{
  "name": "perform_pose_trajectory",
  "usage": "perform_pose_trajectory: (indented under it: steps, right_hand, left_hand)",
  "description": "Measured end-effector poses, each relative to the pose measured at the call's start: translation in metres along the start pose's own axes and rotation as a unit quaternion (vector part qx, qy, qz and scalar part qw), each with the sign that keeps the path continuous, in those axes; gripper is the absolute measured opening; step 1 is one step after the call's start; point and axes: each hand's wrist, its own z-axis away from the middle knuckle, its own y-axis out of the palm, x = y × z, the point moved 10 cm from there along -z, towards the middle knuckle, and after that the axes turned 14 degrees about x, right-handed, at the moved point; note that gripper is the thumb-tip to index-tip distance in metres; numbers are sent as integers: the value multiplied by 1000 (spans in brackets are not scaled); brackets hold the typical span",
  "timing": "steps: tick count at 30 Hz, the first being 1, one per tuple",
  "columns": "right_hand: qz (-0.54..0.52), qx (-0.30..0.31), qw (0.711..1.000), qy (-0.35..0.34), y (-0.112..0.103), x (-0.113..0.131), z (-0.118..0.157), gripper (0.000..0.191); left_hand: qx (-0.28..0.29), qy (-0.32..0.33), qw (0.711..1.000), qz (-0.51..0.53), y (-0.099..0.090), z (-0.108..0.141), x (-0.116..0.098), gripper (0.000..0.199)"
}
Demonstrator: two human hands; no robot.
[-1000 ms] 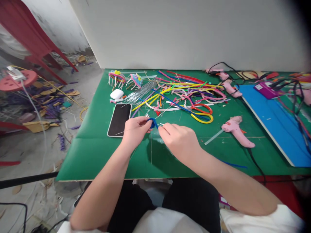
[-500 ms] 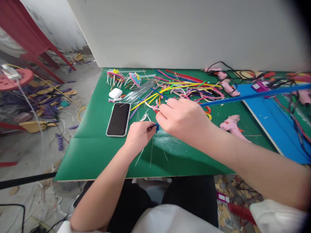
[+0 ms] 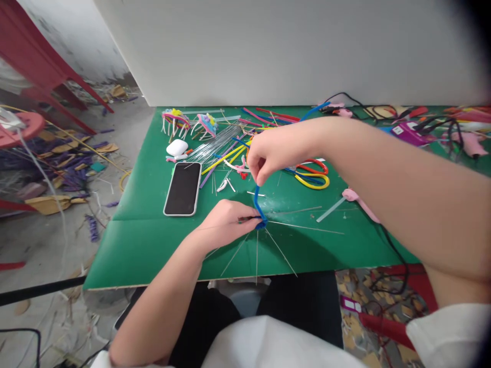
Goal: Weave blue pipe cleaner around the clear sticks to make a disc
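My left hand point(image 3: 228, 223) pinches a small blue pipe-cleaner coil point(image 3: 261, 224) low over the table. Thin straight wires point(image 3: 282, 251) spread out from the coil like spokes. My right hand point(image 3: 274, 153) is closed above it, holding the blue pipe cleaner point(image 3: 257, 198) that rises from the coil. That strand bends a little between my hands, and its far end shows beyond my right forearm. Several colourful pipe cleaners point(image 3: 220, 162) lie behind my hands, partly covered by the right one.
A phone point(image 3: 183, 189) and a white case point(image 3: 177, 147) lie left on the green table point(image 3: 130, 250). Two small decorated pieces point(image 3: 207, 124) stand behind. Red and yellow loops point(image 3: 318, 180), perhaps scissor handles, and a pink glue gun point(image 3: 360, 203) with its cord lie right.
My right hand has swung over, its wrist now higher, and the long blue strand no longer stretches far to the right. The coil and my left hand have shifted slightly right and nearer me.
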Motion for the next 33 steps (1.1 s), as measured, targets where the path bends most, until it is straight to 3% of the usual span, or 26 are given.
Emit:
perform_pose_trajectory:
  steps: [8,14,18,23,27,30,33]
  right_hand:
    - [-239,-48,969,-48,40,-25,-7,12]
    - [-308,-157,938,-8,48,-41,11,19]
    - [-355,-214,910,-9,51,-43,19,18]
    - [-380,-234,895,14,62,-39,24,18]
    - [-344,-241,906,41,66,-37,27,19]
    - [-273,-294,914,59,56,-42,30,18]
    - [-151,-373,913,70,43,-34,43,13]
  left_hand:
    - [-152,18,986,60,-35,19,-4,14]
    - [-314,-23,942,120,-63,41,14,15]
    - [-370,-32,920,125,-73,49,20,14]
    - [-360,-38,916,173,-73,44,32,16]
    - [-280,-45,923,262,-62,30,43,25]
    - [-233,-41,918,318,-54,23,45,33]
    - [-239,-41,909,339,-53,23,47,29]
